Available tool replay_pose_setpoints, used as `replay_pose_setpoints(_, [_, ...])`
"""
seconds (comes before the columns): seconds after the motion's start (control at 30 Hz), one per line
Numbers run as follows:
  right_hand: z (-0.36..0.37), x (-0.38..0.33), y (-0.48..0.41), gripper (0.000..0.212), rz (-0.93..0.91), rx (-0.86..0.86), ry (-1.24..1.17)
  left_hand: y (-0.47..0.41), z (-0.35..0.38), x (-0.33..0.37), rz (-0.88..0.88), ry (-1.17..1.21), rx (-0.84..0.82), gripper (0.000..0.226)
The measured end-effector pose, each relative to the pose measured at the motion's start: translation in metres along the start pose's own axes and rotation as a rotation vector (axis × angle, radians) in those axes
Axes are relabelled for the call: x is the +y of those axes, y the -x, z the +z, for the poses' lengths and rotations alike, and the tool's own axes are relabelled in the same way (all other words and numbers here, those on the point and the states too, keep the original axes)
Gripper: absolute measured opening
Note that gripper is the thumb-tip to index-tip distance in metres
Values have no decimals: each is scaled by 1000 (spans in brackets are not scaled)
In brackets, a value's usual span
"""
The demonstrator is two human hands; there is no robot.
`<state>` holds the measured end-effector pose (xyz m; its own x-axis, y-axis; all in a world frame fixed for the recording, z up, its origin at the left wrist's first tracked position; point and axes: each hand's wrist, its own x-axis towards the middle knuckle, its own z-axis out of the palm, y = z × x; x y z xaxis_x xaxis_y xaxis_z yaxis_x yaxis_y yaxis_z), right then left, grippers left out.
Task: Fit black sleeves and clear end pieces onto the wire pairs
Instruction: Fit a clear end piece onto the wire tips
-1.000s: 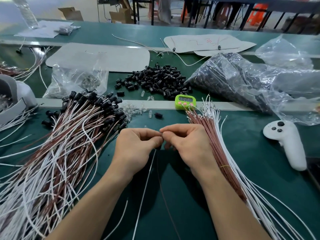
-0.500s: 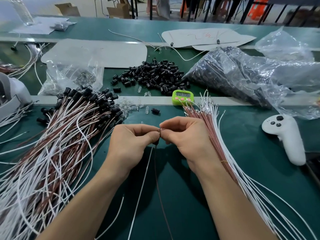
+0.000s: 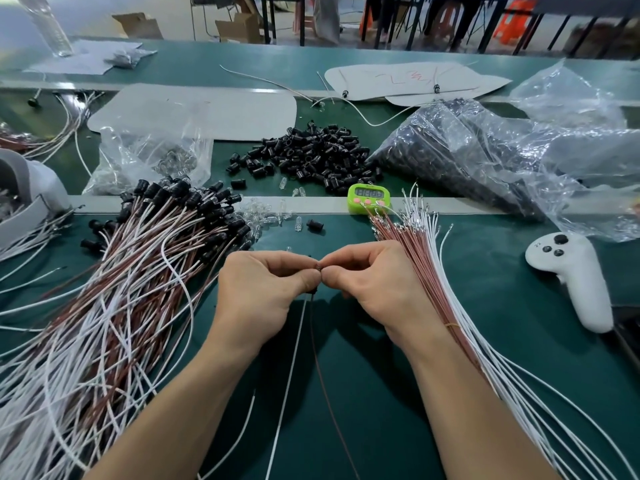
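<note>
The wire pair (image 3: 292, 358) in work lies on the near side of the green timer (image 3: 369, 199), its long axis running from the fingertips straight back toward the person, white strand beside brown. At its far tip both hands meet. The left hand (image 3: 263, 285) has a narrow grip on it, thumb against forefinger, with a black sleeve (image 3: 314, 291) just under the thumb. The right hand (image 3: 374, 282) pinches the very tip (whether a clear piece sits there is too small to tell). I judge any push must follow that axis. Loose clear end pieces (image 3: 273, 216) lie left of the timer on the tabletop (image 3: 485, 306).
</note>
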<state>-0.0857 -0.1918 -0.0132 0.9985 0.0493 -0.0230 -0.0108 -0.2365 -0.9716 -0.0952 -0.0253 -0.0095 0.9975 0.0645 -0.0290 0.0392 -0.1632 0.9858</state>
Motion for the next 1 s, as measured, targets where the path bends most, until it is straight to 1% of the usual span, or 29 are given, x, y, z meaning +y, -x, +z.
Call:
replay_pose_setpoints(0.17, [2, 1, 1, 11, -22, 38, 15, -1, 1, 1, -7, 23, 9, 23])
replay_pose_setpoints(0.3, [3, -1, 2, 9, -36, 27, 30, -2, 1, 2, -9, 85, 33, 20])
replay_pose_setpoints(0.43, [3, -1, 3, 15, -64, 45, 38, -3, 0, 4, -16, 116, -15, 21])
replay_pose_setpoints(0.6, [5, -3, 7, 15, -94, 93, 44, -4, -2, 4, -12, 114, -42, 23])
replay_pose_setpoints(0.8, [9, -4, 7, 11, -4, 98, -9, -4, -3, 4, -14, 94, -58, 20])
replay_pose_setpoints(1.0, [7, -7, 6, 12, -9, 103, -16, -3, 1, 4, -51, 148, -41, 17])
